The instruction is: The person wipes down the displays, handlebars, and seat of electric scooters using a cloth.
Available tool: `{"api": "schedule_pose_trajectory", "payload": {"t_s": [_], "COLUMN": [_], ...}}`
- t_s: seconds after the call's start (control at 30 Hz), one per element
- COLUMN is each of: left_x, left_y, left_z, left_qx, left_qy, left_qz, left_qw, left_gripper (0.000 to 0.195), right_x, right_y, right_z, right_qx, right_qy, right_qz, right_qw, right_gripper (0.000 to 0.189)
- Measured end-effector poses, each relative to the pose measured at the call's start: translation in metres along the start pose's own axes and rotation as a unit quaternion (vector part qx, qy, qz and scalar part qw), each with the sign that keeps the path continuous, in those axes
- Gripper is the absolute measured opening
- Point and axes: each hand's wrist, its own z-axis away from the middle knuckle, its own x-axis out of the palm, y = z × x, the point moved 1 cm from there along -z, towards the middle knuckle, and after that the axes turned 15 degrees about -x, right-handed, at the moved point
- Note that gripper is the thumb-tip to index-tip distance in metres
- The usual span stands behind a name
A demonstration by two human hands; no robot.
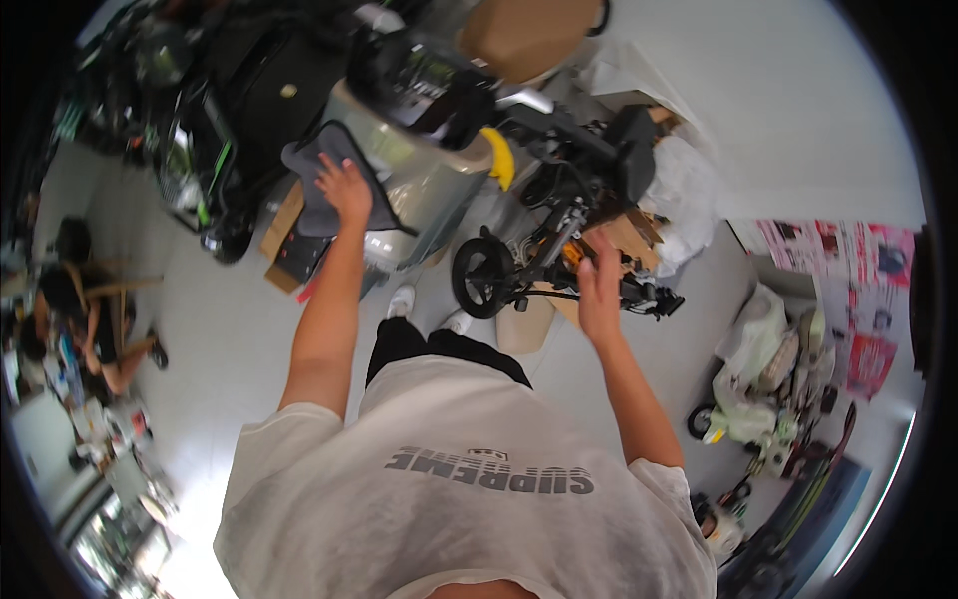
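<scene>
My left hand (348,192) lies over a grey mat or pad (318,198) with a dark edge, its fingers spread on the surface. Whether the thumb is hooked under it is hidden. The mat overlaps the corner of a glossy grey cabinet or counter (423,187). My right hand (601,292), blurred, reaches forward with its fingers extended and nothing visible in it. Behind it in the picture stands a small black folding bike or scooter (554,251) with a black wheel (481,277).
A yellow curved object (498,159) sits by the cabinet's edge. Cardboard pieces (625,239) and white plastic wrapping (681,202) lie right. An open box (288,258) stands under the mat. Motorbikes (198,165) line the left; a seated person (93,322) is farther off. Pale scooters (756,397) stand right.
</scene>
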Motion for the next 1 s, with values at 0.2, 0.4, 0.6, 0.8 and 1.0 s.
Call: {"api": "schedule_pose_trajectory", "payload": {"t_s": [0.2, 0.4, 0.6, 0.8, 1.0], "left_x": [-0.005, -0.003, 0.006, 0.008, 0.015], "left_y": [0.021, 0.039, 0.013, -0.018, -0.026], "left_z": [0.003, 0.077, 0.129, 0.088, 0.122], "left_qx": [0.186, 0.245, 0.219, 0.134, 0.186], "left_qy": [0.049, 0.016, 0.150, 0.016, -0.082], "left_qz": [-0.101, 0.008, -0.132, -0.036, 0.026], "left_qw": [0.976, 0.969, 0.955, 0.990, 0.979], "left_gripper": [0.068, 0.072, 0.071, 0.065, 0.062], "right_x": [0.019, 0.033, 0.016, 0.001, -0.018], "right_y": [-0.030, -0.089, -0.116, -0.125, -0.106], "right_z": [0.138, 0.218, 0.267, 0.393, 0.522], "right_qx": [0.226, 0.363, 0.405, 0.460, 0.477], "right_qy": [0.049, 0.130, 0.130, 0.216, 0.300], "right_qz": [-0.044, -0.074, -0.036, 0.038, 0.038], "right_qw": [0.972, 0.920, 0.904, 0.860, 0.825], "right_gripper": [0.033, 0.030, 0.034, 0.034, 0.031]}}
